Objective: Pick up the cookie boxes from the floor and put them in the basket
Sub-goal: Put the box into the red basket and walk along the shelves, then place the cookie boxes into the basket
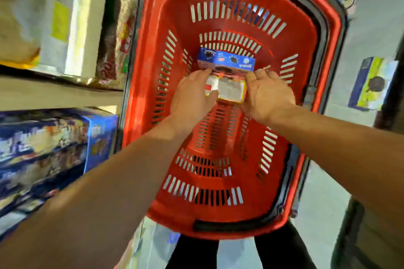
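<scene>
My left hand (192,96) and right hand (265,94) grip the ends of a cookie box (225,76) low inside the red basket (323,54), so letting go unevenly could, I reckon, tip it on edge.

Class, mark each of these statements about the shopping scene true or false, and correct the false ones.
1. The basket is green. False: it is red with a black handle.
2. Both hands hold one cookie box inside the basket. True: the left hand and right hand grip it from either side.
3. The cookie box is mainly yellow. False: its top face is blue, with a white panel on the side facing the camera.
4. Another box lies on the floor to the right of the basket. True.
5. The basket is full of boxes. False: only the held box shows in it.
</scene>
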